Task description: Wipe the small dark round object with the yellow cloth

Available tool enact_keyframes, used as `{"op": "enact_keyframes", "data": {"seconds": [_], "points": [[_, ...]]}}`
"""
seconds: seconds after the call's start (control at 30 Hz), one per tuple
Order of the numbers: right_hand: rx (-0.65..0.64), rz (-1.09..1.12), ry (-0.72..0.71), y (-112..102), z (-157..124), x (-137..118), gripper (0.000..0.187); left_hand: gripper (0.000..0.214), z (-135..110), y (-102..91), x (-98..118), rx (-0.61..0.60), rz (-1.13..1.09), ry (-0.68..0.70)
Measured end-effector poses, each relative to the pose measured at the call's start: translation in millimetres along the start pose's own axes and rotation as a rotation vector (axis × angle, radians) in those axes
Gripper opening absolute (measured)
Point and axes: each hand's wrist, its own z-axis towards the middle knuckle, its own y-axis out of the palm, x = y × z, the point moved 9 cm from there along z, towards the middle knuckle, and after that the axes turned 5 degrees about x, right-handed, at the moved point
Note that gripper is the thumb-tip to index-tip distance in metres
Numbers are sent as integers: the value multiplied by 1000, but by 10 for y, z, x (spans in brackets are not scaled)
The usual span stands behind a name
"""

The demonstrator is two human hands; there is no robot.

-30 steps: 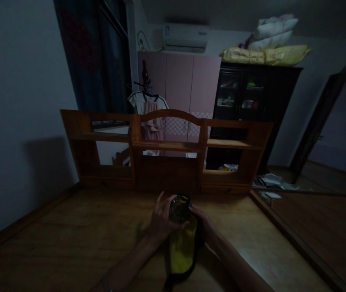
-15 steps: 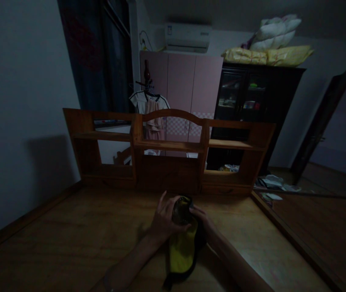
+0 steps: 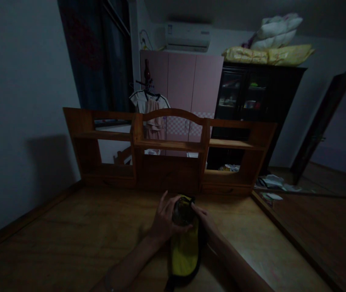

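A round, dark, glassy object (image 3: 182, 212) is in my left hand (image 3: 164, 217), with the thumb below it and the fingers curled over its left side. Below and behind it lies a soft yellow pouch (image 3: 185, 253) with black edging, lengthwise on the wooden table. My right hand (image 3: 205, 219) pinches the pouch's black edge near its upper right, beside the round object. Dim light hides what exactly the round object is and how far it sits inside the pouch opening.
A wooden shelf unit (image 3: 168, 145) with low compartments stands along the far edge of the wooden tabletop (image 3: 100, 227). A raised wooden rim (image 3: 288, 235) borders the right side. A white wall (image 3: 24, 121) rises at left; pink and dark cabinets stand behind.
The round object has tilted so that more of its circular face shows. My right fingers have shifted slightly right with the pouch's edge, and the pouch has moved a little.
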Motion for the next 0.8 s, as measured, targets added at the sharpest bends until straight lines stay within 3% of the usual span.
{"op": "enact_keyframes", "data": {"seconds": [0.13,0.33,0.57,0.8], "points": [[-21,2,22,3,33,43,42,87,-16,-3,-44,4,11,-40],[-93,94,31,66,60,62,40,85,20,-29,67,-41,-15,42],[-142,86,30,157,-95,-70,36,84,-10,-44,-48,62,41,-12],[-136,137,17,148,-54,-51,36,84,11,-37,-65,54,33,-31]]}}
